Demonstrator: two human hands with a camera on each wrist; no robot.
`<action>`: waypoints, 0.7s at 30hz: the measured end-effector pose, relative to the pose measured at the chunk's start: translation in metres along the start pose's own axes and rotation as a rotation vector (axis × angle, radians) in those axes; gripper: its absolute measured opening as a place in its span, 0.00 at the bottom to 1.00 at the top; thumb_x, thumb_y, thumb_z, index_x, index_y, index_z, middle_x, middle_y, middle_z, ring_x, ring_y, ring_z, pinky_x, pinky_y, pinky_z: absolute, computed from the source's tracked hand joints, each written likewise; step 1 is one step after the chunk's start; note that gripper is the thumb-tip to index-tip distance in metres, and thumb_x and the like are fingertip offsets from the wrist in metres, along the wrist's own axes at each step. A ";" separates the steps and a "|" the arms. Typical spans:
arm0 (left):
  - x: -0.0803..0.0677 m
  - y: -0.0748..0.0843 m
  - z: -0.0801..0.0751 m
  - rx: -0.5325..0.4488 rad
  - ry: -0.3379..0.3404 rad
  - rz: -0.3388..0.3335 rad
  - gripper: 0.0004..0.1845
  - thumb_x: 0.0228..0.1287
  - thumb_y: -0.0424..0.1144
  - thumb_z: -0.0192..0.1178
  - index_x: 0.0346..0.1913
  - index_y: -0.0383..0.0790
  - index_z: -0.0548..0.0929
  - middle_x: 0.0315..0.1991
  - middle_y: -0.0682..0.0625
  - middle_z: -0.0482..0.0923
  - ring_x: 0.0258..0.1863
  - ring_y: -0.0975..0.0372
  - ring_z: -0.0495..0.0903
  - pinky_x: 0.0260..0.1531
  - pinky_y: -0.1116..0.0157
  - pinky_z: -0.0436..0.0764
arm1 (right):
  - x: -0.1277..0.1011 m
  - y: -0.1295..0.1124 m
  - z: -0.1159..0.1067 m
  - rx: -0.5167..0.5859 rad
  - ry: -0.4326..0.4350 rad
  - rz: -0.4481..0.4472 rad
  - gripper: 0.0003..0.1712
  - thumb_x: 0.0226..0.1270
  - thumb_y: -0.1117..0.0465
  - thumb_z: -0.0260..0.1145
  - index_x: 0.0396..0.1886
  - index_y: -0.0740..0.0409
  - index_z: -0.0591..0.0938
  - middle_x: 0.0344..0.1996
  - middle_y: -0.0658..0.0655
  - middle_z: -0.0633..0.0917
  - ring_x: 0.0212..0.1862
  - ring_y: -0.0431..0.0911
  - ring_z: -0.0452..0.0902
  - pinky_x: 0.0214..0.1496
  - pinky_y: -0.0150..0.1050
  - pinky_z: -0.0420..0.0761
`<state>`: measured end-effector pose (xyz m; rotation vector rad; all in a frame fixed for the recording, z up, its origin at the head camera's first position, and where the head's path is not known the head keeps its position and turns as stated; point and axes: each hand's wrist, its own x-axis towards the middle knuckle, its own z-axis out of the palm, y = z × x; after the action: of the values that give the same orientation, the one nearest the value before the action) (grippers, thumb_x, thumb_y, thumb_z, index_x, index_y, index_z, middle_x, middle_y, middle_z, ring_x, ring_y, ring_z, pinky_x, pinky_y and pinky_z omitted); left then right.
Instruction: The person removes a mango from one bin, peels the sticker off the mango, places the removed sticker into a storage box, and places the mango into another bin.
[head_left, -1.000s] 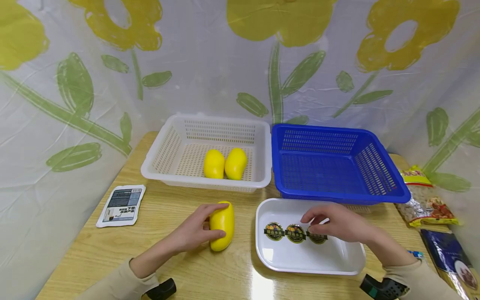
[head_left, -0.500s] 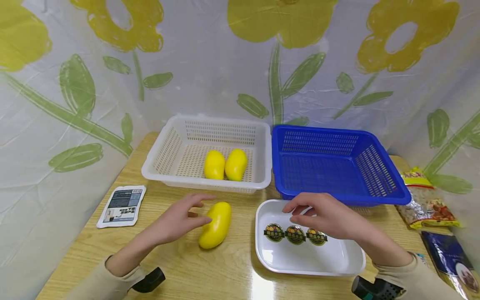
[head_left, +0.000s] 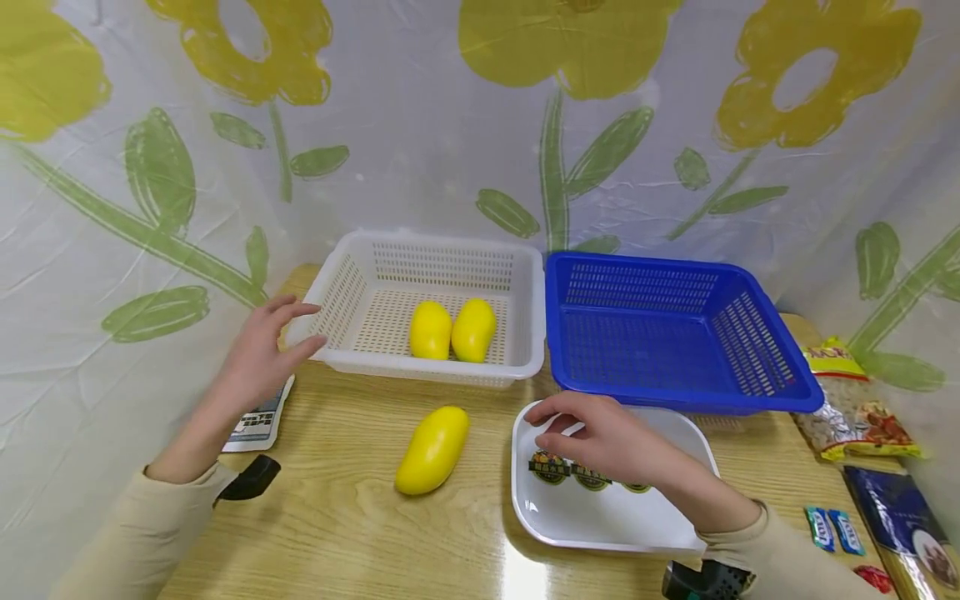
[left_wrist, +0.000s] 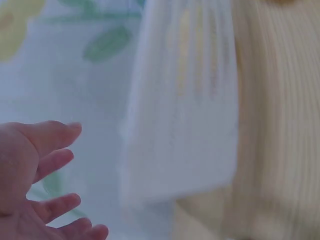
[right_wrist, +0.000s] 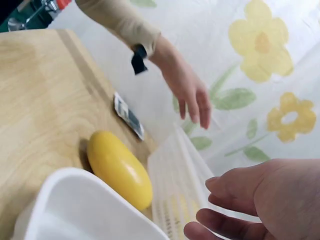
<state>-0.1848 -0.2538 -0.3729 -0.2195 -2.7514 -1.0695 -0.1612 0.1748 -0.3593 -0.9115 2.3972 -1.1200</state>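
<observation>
The left hand, fingers spread and holding nothing, hovers at the white basket's nine-o'clock corner. The right hand, fingers loosely bent, empty, hangs over the stickers in the white tray. A yellow mango lies on the table at the tray's nine o'clock.

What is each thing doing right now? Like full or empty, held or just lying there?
Left hand: open, at the white basket's corner, holding nothing.
Right hand: fingers loosely curled over the stickers, holding nothing.
White basket: upright, two mangoes inside.
Blue basket: upright, empty.
Loose mango: lying on the table, untouched.
White tray: flat, holding round stickers.
Packet: lying flat.
</observation>
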 end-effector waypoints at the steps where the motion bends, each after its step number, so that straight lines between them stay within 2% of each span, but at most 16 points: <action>1: 0.003 -0.010 -0.001 -0.015 -0.010 -0.023 0.26 0.70 0.42 0.60 0.64 0.29 0.71 0.69 0.27 0.55 0.67 0.33 0.54 0.58 0.34 0.61 | 0.001 0.000 0.002 0.002 -0.006 -0.002 0.16 0.70 0.57 0.64 0.53 0.58 0.82 0.49 0.53 0.84 0.46 0.41 0.82 0.49 0.37 0.81; 5: 0.006 -0.041 -0.004 -0.157 -0.116 -0.174 0.34 0.71 0.51 0.57 0.72 0.36 0.64 0.74 0.33 0.48 0.71 0.35 0.50 0.60 0.35 0.62 | 0.003 -0.001 0.010 0.033 -0.034 0.007 0.17 0.70 0.56 0.64 0.55 0.58 0.81 0.50 0.55 0.83 0.46 0.43 0.82 0.46 0.36 0.82; 8: 0.006 -0.054 -0.003 -0.255 -0.176 -0.270 0.39 0.69 0.57 0.56 0.76 0.42 0.58 0.77 0.37 0.42 0.72 0.37 0.49 0.61 0.36 0.61 | 0.006 -0.001 0.017 0.084 -0.049 0.022 0.19 0.70 0.57 0.65 0.57 0.60 0.80 0.51 0.58 0.82 0.47 0.45 0.82 0.42 0.34 0.82; 10: 0.006 -0.061 -0.002 -0.305 -0.196 -0.307 0.41 0.69 0.58 0.57 0.77 0.44 0.55 0.77 0.38 0.40 0.73 0.38 0.48 0.61 0.35 0.60 | 0.009 -0.001 0.022 0.116 -0.057 0.030 0.21 0.70 0.58 0.64 0.58 0.61 0.78 0.51 0.59 0.82 0.48 0.46 0.82 0.43 0.34 0.82; 12: 0.007 -0.064 0.000 -0.345 -0.202 -0.323 0.41 0.69 0.57 0.57 0.77 0.45 0.54 0.77 0.37 0.39 0.73 0.39 0.49 0.62 0.36 0.59 | 0.011 -0.002 0.027 0.126 -0.063 0.025 0.21 0.70 0.59 0.64 0.60 0.63 0.77 0.52 0.59 0.82 0.48 0.46 0.82 0.46 0.34 0.82; 14: 0.008 -0.068 0.003 -0.390 -0.200 -0.329 0.41 0.69 0.56 0.56 0.77 0.44 0.53 0.76 0.36 0.43 0.70 0.43 0.57 0.62 0.41 0.64 | 0.015 -0.003 0.032 0.124 -0.070 0.020 0.22 0.70 0.59 0.63 0.61 0.62 0.77 0.52 0.58 0.82 0.48 0.46 0.82 0.49 0.34 0.81; 16: 0.009 -0.070 0.005 -0.446 -0.190 -0.319 0.41 0.70 0.55 0.56 0.77 0.42 0.53 0.75 0.36 0.49 0.66 0.52 0.66 0.62 0.51 0.70 | 0.019 -0.004 0.037 0.115 -0.080 0.014 0.23 0.70 0.59 0.63 0.62 0.62 0.76 0.53 0.58 0.82 0.49 0.47 0.82 0.51 0.34 0.80; 18: 0.009 -0.071 0.007 -0.501 -0.179 -0.306 0.40 0.71 0.52 0.56 0.77 0.40 0.53 0.73 0.36 0.53 0.57 0.63 0.74 0.56 0.62 0.76 | 0.023 -0.006 0.042 0.106 -0.091 0.015 0.24 0.70 0.59 0.63 0.63 0.62 0.75 0.53 0.58 0.81 0.49 0.46 0.82 0.51 0.33 0.80; 21: 0.008 -0.071 0.008 -0.559 -0.168 -0.293 0.39 0.71 0.50 0.57 0.76 0.37 0.54 0.71 0.35 0.55 0.49 0.74 0.76 0.50 0.71 0.78 | 0.031 -0.010 0.048 0.087 -0.121 0.017 0.25 0.70 0.58 0.63 0.64 0.63 0.74 0.54 0.59 0.81 0.49 0.47 0.82 0.51 0.32 0.80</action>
<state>-0.2079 -0.2999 -0.4234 0.0286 -2.6057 -1.9698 -0.1540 0.1226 -0.3833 -0.9020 2.2378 -1.1210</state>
